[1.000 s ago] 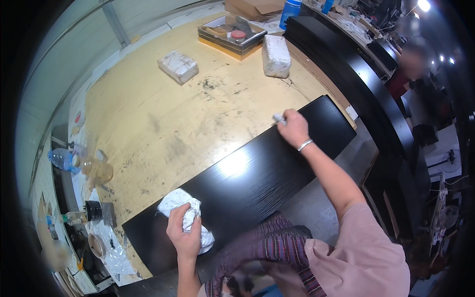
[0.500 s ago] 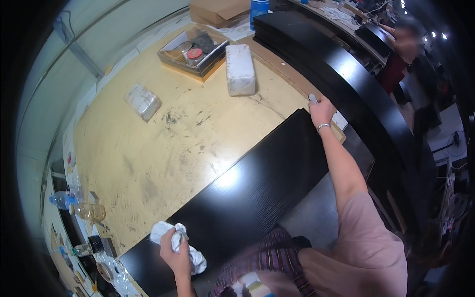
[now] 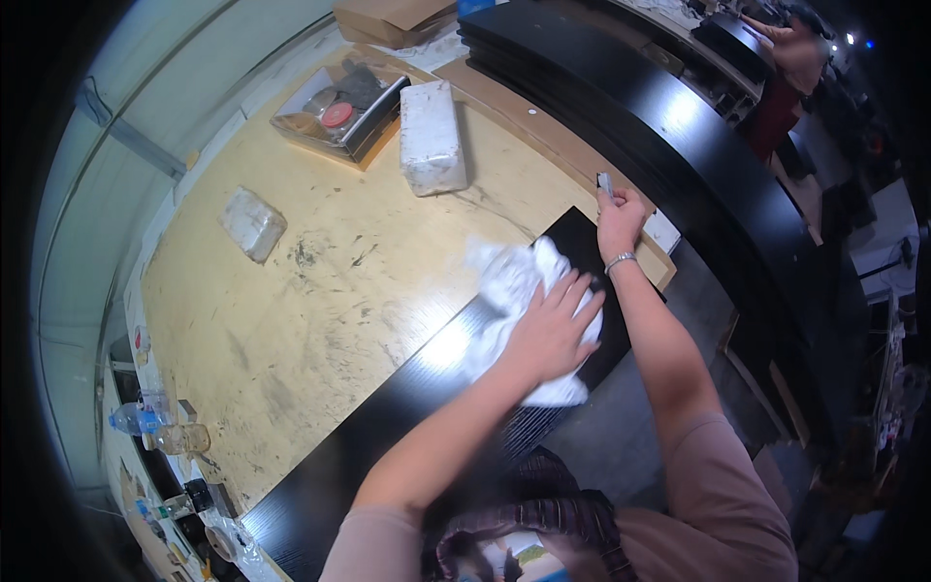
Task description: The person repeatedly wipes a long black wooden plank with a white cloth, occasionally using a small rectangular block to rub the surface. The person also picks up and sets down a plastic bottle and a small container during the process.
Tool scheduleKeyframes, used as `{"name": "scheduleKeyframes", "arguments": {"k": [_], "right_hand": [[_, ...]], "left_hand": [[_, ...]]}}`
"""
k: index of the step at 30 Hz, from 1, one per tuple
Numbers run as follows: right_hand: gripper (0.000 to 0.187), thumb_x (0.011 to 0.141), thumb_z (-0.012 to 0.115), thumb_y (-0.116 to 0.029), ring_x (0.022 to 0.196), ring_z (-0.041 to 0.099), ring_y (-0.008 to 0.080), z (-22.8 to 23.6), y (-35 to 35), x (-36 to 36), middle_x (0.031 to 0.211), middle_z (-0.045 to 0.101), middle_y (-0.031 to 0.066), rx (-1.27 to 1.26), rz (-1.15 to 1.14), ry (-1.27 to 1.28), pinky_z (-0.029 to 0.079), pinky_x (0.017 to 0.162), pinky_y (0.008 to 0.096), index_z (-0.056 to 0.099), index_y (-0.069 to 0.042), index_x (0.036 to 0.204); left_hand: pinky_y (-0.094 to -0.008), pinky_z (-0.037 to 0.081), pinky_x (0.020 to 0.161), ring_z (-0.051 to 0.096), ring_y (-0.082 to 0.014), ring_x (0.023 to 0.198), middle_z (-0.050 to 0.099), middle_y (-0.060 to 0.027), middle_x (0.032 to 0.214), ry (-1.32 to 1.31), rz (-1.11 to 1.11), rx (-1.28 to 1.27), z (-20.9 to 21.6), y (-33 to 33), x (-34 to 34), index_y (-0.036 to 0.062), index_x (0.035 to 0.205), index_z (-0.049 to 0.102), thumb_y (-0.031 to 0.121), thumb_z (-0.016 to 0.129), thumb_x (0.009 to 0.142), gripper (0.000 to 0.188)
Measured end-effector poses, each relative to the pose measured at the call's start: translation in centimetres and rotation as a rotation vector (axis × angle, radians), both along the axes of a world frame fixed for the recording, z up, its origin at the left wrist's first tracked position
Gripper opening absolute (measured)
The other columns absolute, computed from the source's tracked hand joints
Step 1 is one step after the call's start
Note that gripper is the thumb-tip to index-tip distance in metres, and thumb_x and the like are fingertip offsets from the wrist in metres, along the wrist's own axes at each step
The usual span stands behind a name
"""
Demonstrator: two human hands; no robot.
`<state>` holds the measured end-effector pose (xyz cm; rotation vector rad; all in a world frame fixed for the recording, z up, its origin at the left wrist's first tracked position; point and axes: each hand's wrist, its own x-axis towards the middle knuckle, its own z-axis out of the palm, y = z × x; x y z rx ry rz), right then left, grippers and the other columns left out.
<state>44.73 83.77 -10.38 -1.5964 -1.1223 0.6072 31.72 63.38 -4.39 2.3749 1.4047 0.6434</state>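
Note:
A long black wood-grain board [image 3: 388, 412] lies diagonally along the near edge of the yellowish worktable. My left hand [image 3: 555, 335] rests flat, fingers spread, on a crumpled white cloth [image 3: 558, 388], pressing it against the board near its far right end. The cloth's far edge is blurred. Just beyond that end, my right hand [image 3: 621, 218] is closed in a pinch on a small grey-white piece [image 3: 605, 184], whose kind I cannot make out. A bracelet circles the right wrist.
Two white wrapped blocks [image 3: 433, 141] and an open box [image 3: 339, 112] of small items sit on the worktable [image 3: 320, 330]. Plastic bottles [image 3: 179, 438] stand by its left edge. Stacked black boards [image 3: 669, 116] curve along the right. Another person [image 3: 790, 73] works at the far right.
My left hand has moved up and right along the board with the cloth, from the near left end to the far right. Its bunched grip has flattened out. My right hand keeps its pinch.

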Motion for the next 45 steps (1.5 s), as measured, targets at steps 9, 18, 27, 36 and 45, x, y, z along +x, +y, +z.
{"name": "scheduleKeyframes", "arguments": {"k": [9,18,27,36,45], "right_hand": [[0.022,0.081,0.077,-0.014,0.075,0.066,0.0263,1.6,-0.9,-1.2,0.082,0.067,0.0136,0.064,0.045,-0.009,0.052,0.072,0.0382,0.066,0.002,0.090],[0.017,0.074,0.074,-0.018,0.092,0.064,0.0304,4.9,-9.4,-5.4,0.094,0.065,0.0089,0.339,0.539,-0.450,0.054,0.076,0.0433,0.068,-0.010,0.088],[0.014,0.079,0.069,-0.019,0.098,0.064,0.0324,5.1,-6.3,-4.1,0.095,0.067,0.0119,0.093,0.674,-0.792,0.055,0.081,0.0458,0.071,-0.007,0.086],[0.024,0.079,0.075,-0.025,0.096,0.068,0.0370,6.2,-0.7,1.7,0.101,0.071,0.0175,0.000,0.304,-0.685,0.054,0.085,0.0462,0.074,-0.003,0.090],[0.027,0.079,0.070,-0.024,0.098,0.068,0.0395,5.6,-5.1,-1.0,0.099,0.070,0.0213,-0.161,0.215,-0.644,0.051,0.089,0.0515,0.071,0.000,0.090]], "left_hand": [[-0.0468,0.049,0.096,0.061,-0.0402,0.112,0.063,-0.0224,0.122,-0.062,0.698,-0.015,-1.6,-7.2,-13.4,0.0028,0.130,0.060,0.007,0.063,0.086,0.044],[-0.0455,0.050,0.091,0.062,-0.0388,0.107,0.063,-0.0185,0.118,0.108,0.715,0.164,-1.1,-16.6,-16.0,0.0049,0.126,0.060,-0.005,0.069,0.073,0.055],[-0.0458,0.050,0.091,0.061,-0.0387,0.107,0.062,-0.0177,0.119,0.074,0.740,0.144,-0.9,-16.6,-16.1,0.0048,0.126,0.061,-0.005,0.070,0.074,0.053],[-0.0449,0.050,0.092,0.061,-0.0384,0.108,0.063,-0.0173,0.119,0.059,0.755,0.124,-0.9,-16.3,-16.0,0.0037,0.124,0.061,-0.004,0.069,0.076,0.049],[-0.0452,0.050,0.094,0.061,-0.0390,0.109,0.063,-0.0184,0.118,0.060,0.793,0.076,-1.2,-16.3,-15.9,0.0029,0.123,0.062,-0.001,0.069,0.078,0.045]]}}
